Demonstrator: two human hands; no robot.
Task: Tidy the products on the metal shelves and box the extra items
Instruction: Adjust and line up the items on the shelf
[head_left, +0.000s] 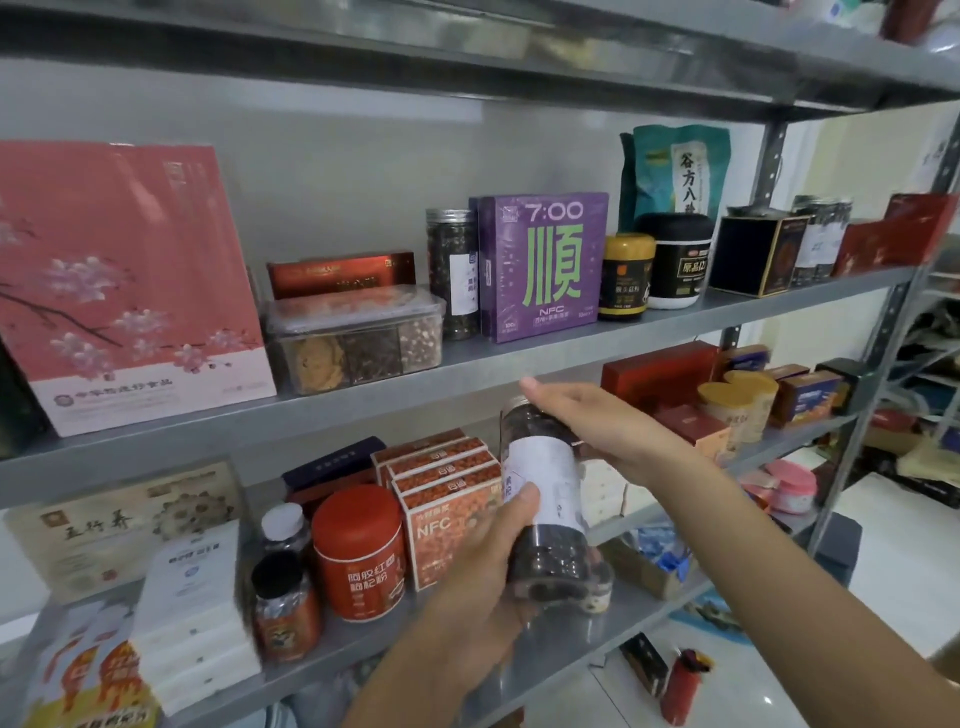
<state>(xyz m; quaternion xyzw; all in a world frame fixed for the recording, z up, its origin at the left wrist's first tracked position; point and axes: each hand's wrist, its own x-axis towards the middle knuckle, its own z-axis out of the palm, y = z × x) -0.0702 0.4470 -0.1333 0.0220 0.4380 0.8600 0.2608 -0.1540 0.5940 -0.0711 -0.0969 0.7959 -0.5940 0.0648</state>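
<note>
Jar (545, 467) of dark dried bits, clear with a white label, up off the metal shelves (363, 410) in front of the orange NFC boxes (441, 514), tilted a touch, with left hand (483, 561) wrapped round its lower half, thumb on the label, right hand (597, 421) clasping the top by the lid.
</note>
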